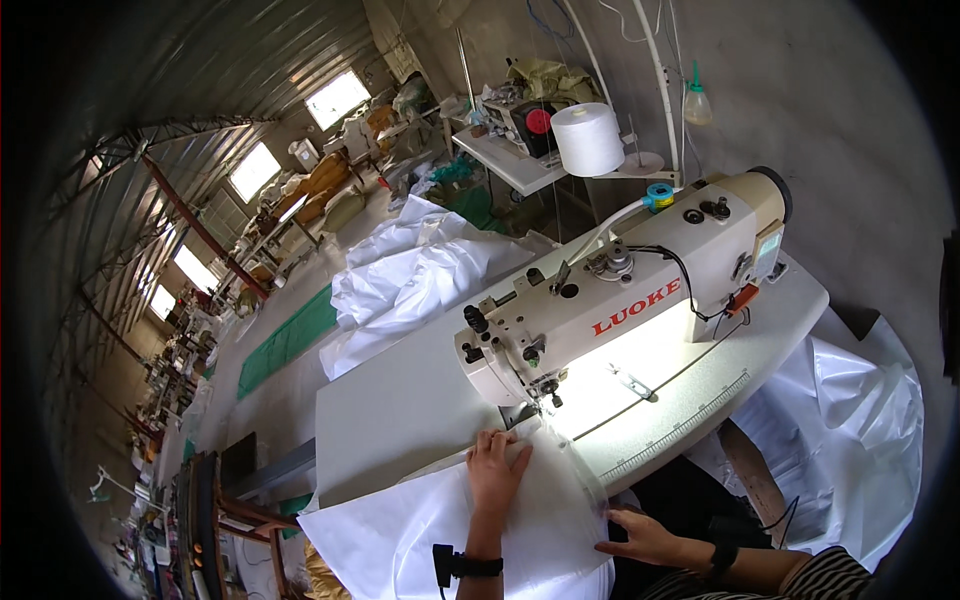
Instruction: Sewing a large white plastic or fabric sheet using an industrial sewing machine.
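Observation:
A translucent white plastic sheet (420, 535) lies over the front of the sewing table and passes up to the needle area of a white sewing machine (640, 285). My left hand (493, 470) rests on the sheet just in front of the presser foot (548, 398), palm down with fingers spread. At the sheet's right edge, near the table's front rim, my right hand (645, 537) holds that edge between thumb and fingers. The machine's lamp brightly lights the bed under the arm. The needle tip is too small to make out.
A white thread cone (587, 140) stands behind the machine. Crumpled white sheeting (420, 265) is heaped beyond the table, and more sheeting (840, 420) hangs at the right. A squeeze bottle (697, 103) hangs by the wall. Another sewing machine (525, 122) stands farther back.

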Tool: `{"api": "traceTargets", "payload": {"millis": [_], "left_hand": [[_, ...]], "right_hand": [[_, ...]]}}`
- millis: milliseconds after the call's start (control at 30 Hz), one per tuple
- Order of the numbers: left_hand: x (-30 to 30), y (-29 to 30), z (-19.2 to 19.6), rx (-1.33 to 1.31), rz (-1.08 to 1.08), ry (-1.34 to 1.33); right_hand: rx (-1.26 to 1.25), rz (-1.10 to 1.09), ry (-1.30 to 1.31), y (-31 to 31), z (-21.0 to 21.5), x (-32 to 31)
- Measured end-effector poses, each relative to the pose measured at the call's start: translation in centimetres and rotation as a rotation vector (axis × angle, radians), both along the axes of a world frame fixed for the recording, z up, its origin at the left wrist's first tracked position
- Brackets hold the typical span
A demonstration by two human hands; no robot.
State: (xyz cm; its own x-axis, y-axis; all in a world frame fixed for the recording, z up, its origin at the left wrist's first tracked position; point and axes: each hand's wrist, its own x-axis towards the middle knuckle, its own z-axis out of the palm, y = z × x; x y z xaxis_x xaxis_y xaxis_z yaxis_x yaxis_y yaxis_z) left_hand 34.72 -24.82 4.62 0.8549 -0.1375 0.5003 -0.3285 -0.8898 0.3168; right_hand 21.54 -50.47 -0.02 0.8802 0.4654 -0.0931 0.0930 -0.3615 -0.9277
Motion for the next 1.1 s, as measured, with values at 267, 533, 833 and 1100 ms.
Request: {"api": "traceTargets", "payload": {"millis": [267,533,833,1100], "left_hand": [[1.0,0.5,-0.8,-0.116,0.061,0.092],[0.9,-2.7,-0.5,0.126,0.047,-0.085],[0.6,-4.6,1.5,0.280,-0.079,-0.089],[1.9,-4.9,2.1,-0.055,-0.290,0.196]], "right_hand": [[0.301,-0.010,0.297,3.0,-4.5,0.7],[0.070,-0.100,0.395,-1.1,1.5,0.4],[-0.279,-0.084,-0.643,-0.8,3.1,0.4],[-0.458,0.078,-0.565,-0.6,4.3,1.1]]}}
